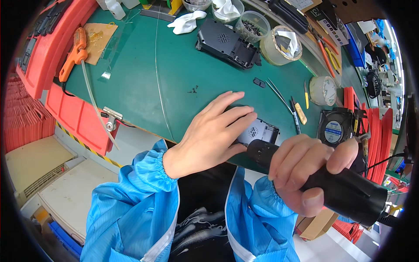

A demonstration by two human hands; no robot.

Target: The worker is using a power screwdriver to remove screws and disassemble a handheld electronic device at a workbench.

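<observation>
My left hand (207,131) lies over a small black plastic casing with a speaker grille (262,132) near the bench's front edge. Its fingers reach along the far side and the thumb is at the near side, so part of the casing is hidden. My right hand (301,170) is wrapped round a thick black electric screwdriver (349,194), held nearly level. The driver's tip points left at the casing's near edge, beside my left thumb. Whether a screw sits under the tip cannot be made out.
A larger black casing (224,43) lies farther back, near a tub of screws (252,27) and a tape roll (323,91). Tweezers (279,94) lie to the right. An orange glue gun (75,54) rests at left. Red bins (74,115) line the left edge.
</observation>
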